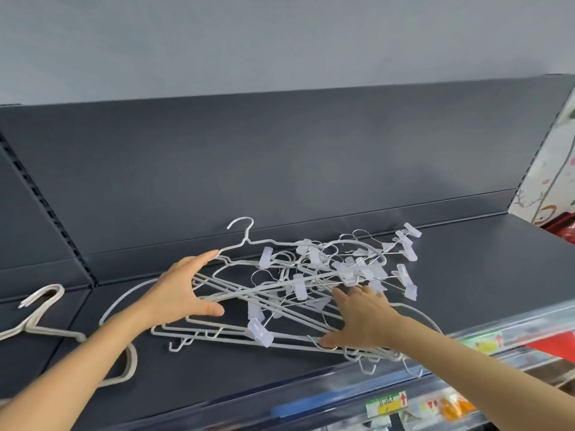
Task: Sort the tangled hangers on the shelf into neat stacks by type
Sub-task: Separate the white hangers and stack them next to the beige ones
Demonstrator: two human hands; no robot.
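**Tangled heap of white wire hangers and clear-clipped hangers (298, 289) under two spread hands**

The left hand (183, 287) is wide open over the heap's left end. Its fingers are straight and its forefinger tip touches the shoulder of a white wire hanger whose hook (241, 225) stands up at the rear. Its thumb stretches low across several crossed bars, and it holds nothing. Whether the palm rests on the wires cannot be told.

The right hand (361, 312) is also splayed and flat on the heap's right half. Its fingertips are in among the translucent plastic clips (348, 275), and its thumb points left beside a thin metal hook near the front. It grips nothing.

The heap lies mid-shelf between and beneath both hands, on the dark grey metal shelf (466, 275). Its front right corner reaches the shelf's front lip, where small hooks hang just over the clear price strip (485, 346).

A band of shelf surface shows behind the heap, up to the dark back panel (280, 166). A wider stretch runs to the right, as far as some white patterned packaging (547, 169).

To the left, partly under the left forearm, a stack of cream hangers (37, 318) lies apart from the heap, past the slotted upright (46, 206). Below the lip sits a yellow and white price label with a red arrow (387, 402).
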